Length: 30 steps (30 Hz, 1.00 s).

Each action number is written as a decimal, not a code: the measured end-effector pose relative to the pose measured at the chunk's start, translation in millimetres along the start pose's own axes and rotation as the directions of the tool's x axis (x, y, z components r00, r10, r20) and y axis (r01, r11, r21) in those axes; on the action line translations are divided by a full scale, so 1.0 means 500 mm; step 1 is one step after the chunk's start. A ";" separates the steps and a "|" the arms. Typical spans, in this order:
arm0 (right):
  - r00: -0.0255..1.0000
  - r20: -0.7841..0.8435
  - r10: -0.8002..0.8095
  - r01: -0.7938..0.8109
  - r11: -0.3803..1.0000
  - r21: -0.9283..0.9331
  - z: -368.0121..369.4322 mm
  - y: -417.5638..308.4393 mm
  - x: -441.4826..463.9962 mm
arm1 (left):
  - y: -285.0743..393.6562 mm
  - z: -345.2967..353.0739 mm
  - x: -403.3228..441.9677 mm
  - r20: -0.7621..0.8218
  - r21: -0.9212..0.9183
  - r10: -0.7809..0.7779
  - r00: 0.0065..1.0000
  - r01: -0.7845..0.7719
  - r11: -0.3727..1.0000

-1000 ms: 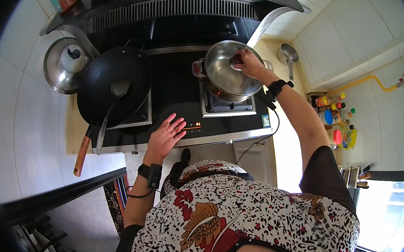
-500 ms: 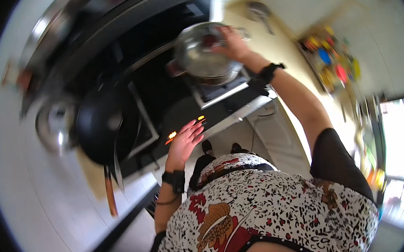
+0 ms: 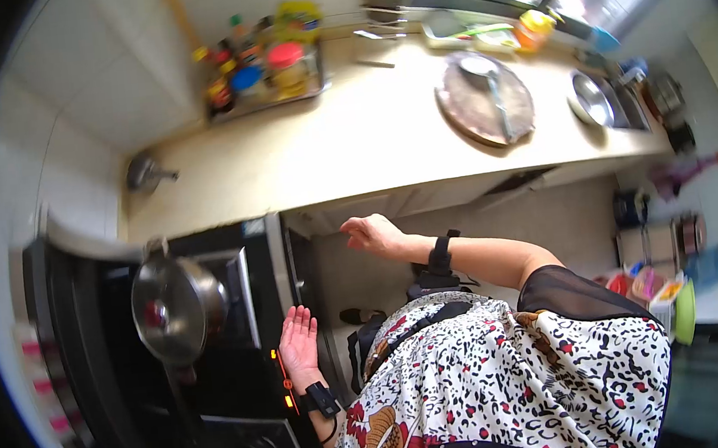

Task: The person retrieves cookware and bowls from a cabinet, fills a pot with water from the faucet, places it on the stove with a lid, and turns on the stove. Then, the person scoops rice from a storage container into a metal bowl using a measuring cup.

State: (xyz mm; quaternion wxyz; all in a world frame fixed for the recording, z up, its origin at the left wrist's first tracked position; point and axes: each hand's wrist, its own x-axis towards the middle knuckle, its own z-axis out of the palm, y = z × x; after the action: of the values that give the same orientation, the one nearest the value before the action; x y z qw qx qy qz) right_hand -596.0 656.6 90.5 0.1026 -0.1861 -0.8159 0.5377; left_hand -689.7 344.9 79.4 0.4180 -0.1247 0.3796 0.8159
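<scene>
My left hand [image 3: 299, 340] is held palm up beside the lit controls at the front edge of the black stove [image 3: 256, 368]. Its fingers are stretched out and nothing lies in it. My right hand [image 3: 375, 234] hovers in the air between the counter and my body, fingers loosely bent and apart, with nothing in it. A steel pot [image 3: 207, 301] stands on the burner to the left of both hands. Its glass lid [image 3: 165, 316] is on, with a red knob in the middle. Neither hand touches the pot.
On the counter [image 3: 283, 158] a round cutting board [image 3: 474, 122] carries a ladle [image 3: 499, 102]. A steel bowl [image 3: 591, 100] stands by the sink. Seasoning jars [image 3: 288, 68] fill a tray at the wall, and a small metal utensil [image 3: 146, 171] lies in the corner.
My right hand has left the pot lid and drawn back toward my body. My left hand has turned palm up. The view has swung right, toward the counter and window.
</scene>
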 end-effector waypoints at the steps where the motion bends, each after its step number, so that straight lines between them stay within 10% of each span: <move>1: 0.998 -0.053 0.041 -0.039 0.999 0.038 -0.047 0.049 -0.023 | -0.021 0.036 0.030 0.012 0.044 -0.025 1.000 0.025 0.999; 13: 0.760 -0.526 0.381 -0.378 0.918 0.119 -0.056 0.167 -0.151 | -0.043 0.177 0.426 0.235 0.314 -0.487 0.841 0.408 0.857; 30: 0.521 -0.681 0.515 -0.470 0.839 0.276 -0.404 0.258 -0.173 | -0.315 0.573 0.674 0.309 0.861 -0.748 0.588 0.160 0.482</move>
State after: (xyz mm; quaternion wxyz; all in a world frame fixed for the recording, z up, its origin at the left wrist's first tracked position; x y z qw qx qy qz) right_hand -418.4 835.8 56.1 0.2690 -0.6047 -0.6022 0.4464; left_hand -743.5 807.6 17.8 0.7494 0.2534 0.4581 0.4054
